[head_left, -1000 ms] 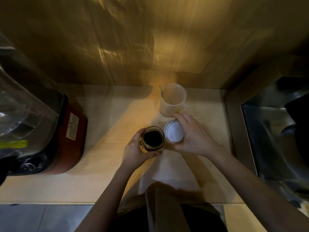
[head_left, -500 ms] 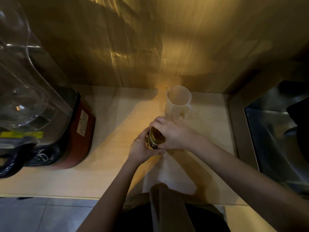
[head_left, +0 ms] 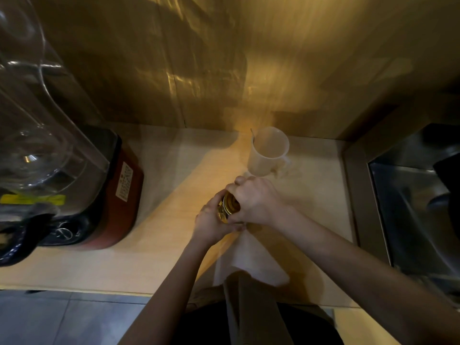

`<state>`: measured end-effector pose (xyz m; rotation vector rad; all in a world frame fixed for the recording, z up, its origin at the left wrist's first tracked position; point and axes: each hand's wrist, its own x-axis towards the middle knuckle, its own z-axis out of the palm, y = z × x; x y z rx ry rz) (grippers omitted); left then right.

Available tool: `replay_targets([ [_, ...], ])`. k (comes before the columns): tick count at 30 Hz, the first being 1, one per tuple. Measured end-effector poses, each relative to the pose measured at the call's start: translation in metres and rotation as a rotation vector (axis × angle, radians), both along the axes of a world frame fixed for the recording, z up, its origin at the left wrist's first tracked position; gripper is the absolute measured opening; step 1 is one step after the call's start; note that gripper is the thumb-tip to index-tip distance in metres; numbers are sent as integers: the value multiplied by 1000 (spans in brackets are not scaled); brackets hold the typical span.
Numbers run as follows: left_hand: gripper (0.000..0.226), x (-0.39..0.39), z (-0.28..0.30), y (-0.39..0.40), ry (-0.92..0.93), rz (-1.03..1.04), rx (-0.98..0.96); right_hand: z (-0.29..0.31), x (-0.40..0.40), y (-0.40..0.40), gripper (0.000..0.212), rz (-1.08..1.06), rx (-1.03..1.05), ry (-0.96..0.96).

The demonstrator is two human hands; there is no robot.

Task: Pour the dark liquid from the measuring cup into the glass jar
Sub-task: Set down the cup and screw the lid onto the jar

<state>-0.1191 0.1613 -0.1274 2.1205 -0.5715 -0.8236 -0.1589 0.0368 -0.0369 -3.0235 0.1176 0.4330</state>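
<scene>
The glass jar [head_left: 227, 207] stands on the wooden counter near its middle, with only a sliver of golden glass showing between my hands. My left hand [head_left: 211, 220] wraps its side from the left. My right hand [head_left: 256, 199] is clamped over its top, hiding the lid and the mouth. The white plastic measuring cup [head_left: 267, 151] stands upright just behind my hands, near the wall; it looks empty, with a thin stick leaning inside it.
A blender with a red base [head_left: 117, 195] and clear jug [head_left: 32, 125] fills the left of the counter [head_left: 124, 265]. A white paper towel [head_left: 251, 260] lies in front of the jar. A steel sink [head_left: 410, 215] is set in at the right.
One second ago my right hand held the white lid beside the open jar of dark liquid. It then brought the lid over the jar's mouth and stays clamped on top.
</scene>
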Motion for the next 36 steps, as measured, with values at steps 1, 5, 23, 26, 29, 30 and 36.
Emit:
replay_targets([
  [1, 101, 0, 0, 0, 0, -1, 5, 0, -1, 0, 64, -35, 2, -11],
  [5, 99, -1, -1, 0, -11, -1, -1, 2, -3, 1, 72, -115, -59, -45],
  [23, 98, 0, -2, -1, -20, 19, 7, 1, -11, -20, 77, 173, 13, 36],
  [26, 99, 0, -1, -2, -32, 10, 22, -1, -13, -23, 80, 154, 31, 14],
  [29, 98, 1, -1, 0, -49, -11, 21, -5, -16, -23, 81, 138, 26, 5],
  [30, 99, 3, 0, -1, -54, -21, 20, -6, -16, -22, 81, 134, 26, 3],
  [36, 99, 16, 6, -8, -34, -32, -23, -7, -14, -26, 80, 57, 62, -52],
])
